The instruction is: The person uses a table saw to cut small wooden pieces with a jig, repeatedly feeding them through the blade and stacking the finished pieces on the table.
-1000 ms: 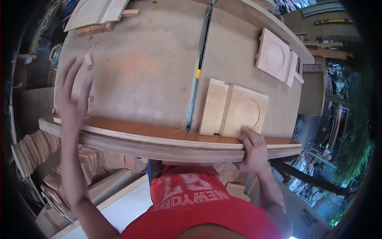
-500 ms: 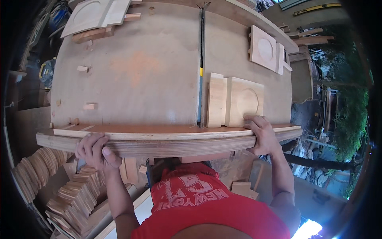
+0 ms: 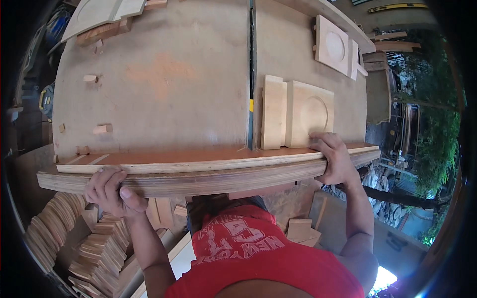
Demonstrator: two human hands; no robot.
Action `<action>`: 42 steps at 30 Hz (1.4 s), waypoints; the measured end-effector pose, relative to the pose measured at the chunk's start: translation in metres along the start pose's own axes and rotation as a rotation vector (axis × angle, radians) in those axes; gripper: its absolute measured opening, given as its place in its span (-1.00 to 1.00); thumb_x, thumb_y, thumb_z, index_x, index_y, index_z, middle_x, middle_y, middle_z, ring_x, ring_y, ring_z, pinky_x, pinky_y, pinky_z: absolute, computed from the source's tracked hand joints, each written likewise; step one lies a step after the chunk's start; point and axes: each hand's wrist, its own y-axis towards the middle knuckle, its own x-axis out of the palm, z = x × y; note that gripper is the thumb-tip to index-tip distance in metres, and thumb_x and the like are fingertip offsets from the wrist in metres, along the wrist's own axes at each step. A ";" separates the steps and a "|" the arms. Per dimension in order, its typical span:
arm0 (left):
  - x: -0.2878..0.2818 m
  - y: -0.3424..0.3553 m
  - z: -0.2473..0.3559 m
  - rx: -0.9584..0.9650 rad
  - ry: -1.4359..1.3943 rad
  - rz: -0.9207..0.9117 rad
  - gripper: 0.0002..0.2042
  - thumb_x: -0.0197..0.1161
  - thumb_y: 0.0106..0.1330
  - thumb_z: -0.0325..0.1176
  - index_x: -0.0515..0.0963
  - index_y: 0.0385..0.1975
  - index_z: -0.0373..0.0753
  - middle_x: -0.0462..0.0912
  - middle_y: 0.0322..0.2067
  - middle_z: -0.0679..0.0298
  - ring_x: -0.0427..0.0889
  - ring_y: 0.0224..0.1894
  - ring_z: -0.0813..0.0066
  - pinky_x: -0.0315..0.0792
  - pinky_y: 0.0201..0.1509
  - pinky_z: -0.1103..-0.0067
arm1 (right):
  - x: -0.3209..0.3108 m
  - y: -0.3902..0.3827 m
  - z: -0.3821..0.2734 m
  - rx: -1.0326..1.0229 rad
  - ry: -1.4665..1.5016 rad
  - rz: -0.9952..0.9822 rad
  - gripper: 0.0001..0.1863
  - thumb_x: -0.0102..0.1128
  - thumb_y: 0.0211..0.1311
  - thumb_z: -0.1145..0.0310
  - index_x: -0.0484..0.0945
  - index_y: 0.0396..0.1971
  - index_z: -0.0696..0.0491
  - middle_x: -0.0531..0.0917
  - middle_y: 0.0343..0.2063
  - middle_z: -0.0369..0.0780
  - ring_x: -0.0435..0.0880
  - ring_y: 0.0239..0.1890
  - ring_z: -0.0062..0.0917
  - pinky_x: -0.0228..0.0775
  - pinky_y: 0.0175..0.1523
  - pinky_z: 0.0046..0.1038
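A long plywood strip (image 3: 198, 165) with a reddish-brown top face lies along the near edge of the workbench (image 3: 189, 119). My left hand (image 3: 113, 192) is at the strip's left part, fingers curled against its front edge and the thick layered bench edge (image 3: 198, 186) below, thumb toward me. Near the right end, my right hand (image 3: 334, 158) grips over the strip, its fingertips reaching past it to a pale wooden panel (image 3: 301, 116) with a round recess. The undersides of both grips are hidden.
Another recessed panel (image 3: 334, 47) lies far right, and a larger one (image 3: 94, 20) rests on wood blocks far left. Small wood offcuts (image 3: 103, 128) and orange dust are on the bench. A dark slot (image 3: 252, 74) splits the top. Stacked wooden pieces (image 3: 102, 248) stand below left.
The view has shifted slightly, and more of the strip's reddish face shows along the bench edge. Both hands keep about the same places on it.
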 end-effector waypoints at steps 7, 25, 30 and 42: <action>0.006 -0.001 0.000 -0.013 -0.020 0.061 -0.58 -0.01 0.46 0.00 0.65 -0.43 -0.15 0.74 -0.30 0.26 0.63 -0.06 0.18 0.28 0.22 0.29 | 0.004 0.002 0.002 -0.032 0.000 0.007 -0.28 0.54 -0.49 0.31 0.66 -0.07 0.11 0.67 0.10 -0.02 0.64 0.08 -0.01 0.46 0.17 -0.09; 0.004 -0.003 -0.001 0.016 -0.008 0.060 -0.61 0.00 0.42 -0.06 0.67 -0.42 -0.16 0.75 -0.31 0.23 0.63 -0.03 0.15 0.32 0.26 0.25 | -0.001 0.007 0.001 -0.089 -0.040 -0.094 -0.27 0.53 -0.43 0.28 0.62 -0.02 0.11 0.63 0.19 -0.01 0.62 0.15 -0.03 0.41 0.27 -0.08; 0.005 -0.007 -0.008 0.042 -0.032 0.059 -0.60 -0.02 0.46 -0.07 0.66 -0.39 -0.19 0.75 -0.31 0.21 0.62 -0.03 0.15 0.33 0.28 0.24 | -0.002 0.009 0.002 -0.104 -0.027 -0.106 -0.24 0.52 -0.45 0.30 0.62 0.00 0.11 0.61 0.22 0.00 0.62 0.13 -0.01 0.40 0.27 -0.06; 0.005 -0.009 -0.011 0.080 -0.023 0.085 -0.60 -0.04 0.50 -0.09 0.67 -0.35 -0.21 0.75 -0.28 0.21 0.62 -0.04 0.20 0.40 0.28 0.26 | -0.002 0.009 0.007 -0.089 -0.017 -0.144 -0.22 0.53 -0.48 0.31 0.62 0.01 0.13 0.58 0.28 0.01 0.59 0.22 0.00 0.38 0.33 -0.04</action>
